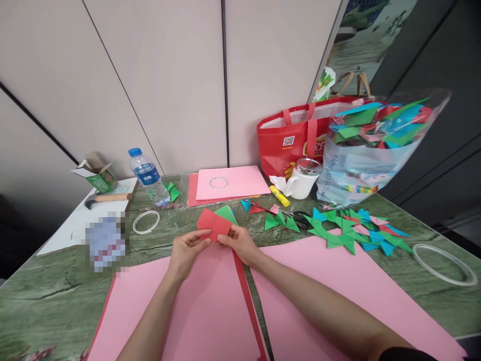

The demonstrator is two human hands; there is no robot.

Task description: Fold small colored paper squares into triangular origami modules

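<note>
A small piece of red paper, partly folded, is held up between both hands above the large pink sheets. My left hand pinches its lower left edge between thumb and fingers. On the right side, my right hand grips the same paper, thumb in front. Just behind it lies green paper, partly hidden by the red piece. Folded green paper shapes rest to the right, beside black-handled scissors.
Folded star-like pieces lie at right near a white ring. Behind them stand a clear bag of folded paper, a white mug and a red tote. A water bottle and hammer are at left.
</note>
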